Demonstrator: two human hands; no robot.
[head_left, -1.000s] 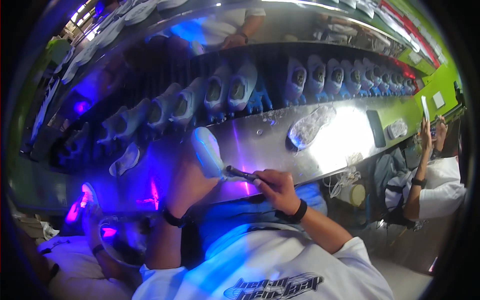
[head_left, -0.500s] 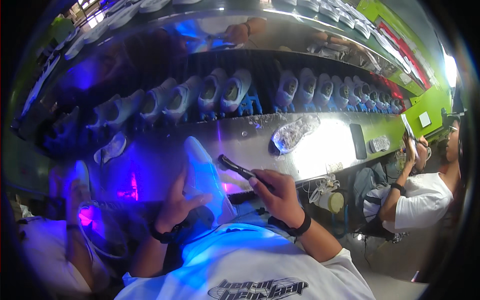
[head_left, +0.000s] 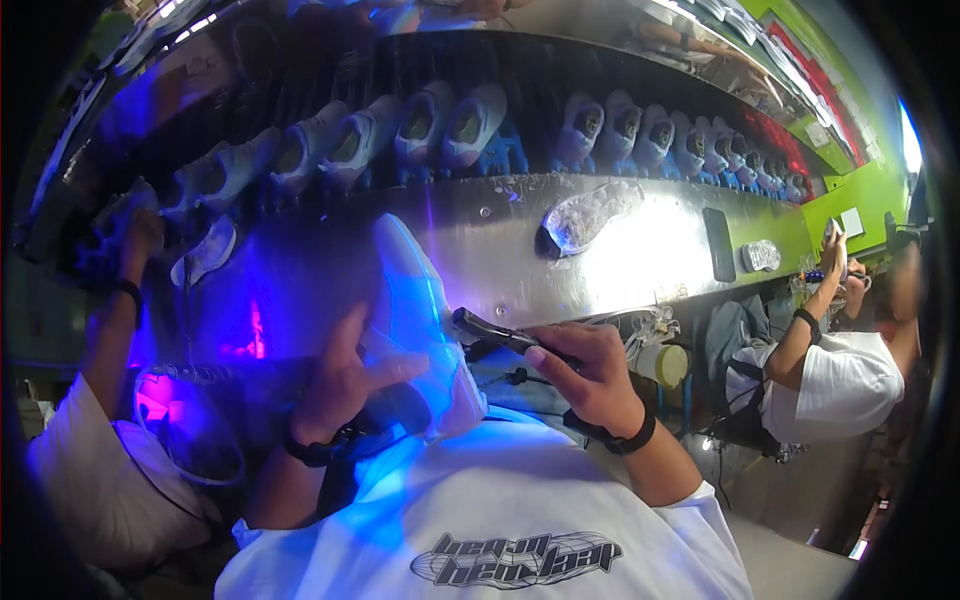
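A pale shoe (head_left: 410, 310), lit blue, stands toe-away in front of my chest. My left hand (head_left: 345, 385) grips it from the left, thumb laid across its side, the other fingers partly hidden. In my right hand (head_left: 590, 380) is a dark brush-like tool (head_left: 500, 333), fingers wrapped round its handle. The tool's thick end points left and lies at the right edge of the shoe, touching it or nearly so; bristles cannot be made out.
A metal bench (head_left: 480, 265) carries a plastic-wrapped shoe form (head_left: 592, 217) and a dark flat bar (head_left: 717, 245). Behind it, pale shoes (head_left: 425, 120) stand on blue holders. Co-workers sit at left (head_left: 100, 460) and right (head_left: 835, 385). A white bucket (head_left: 663, 365) is below the bench.
The tool's end has come to the shoe's right edge from slightly farther off. My view has tilted down. The left co-worker's hand has gone from a held shoe to the shoe row.
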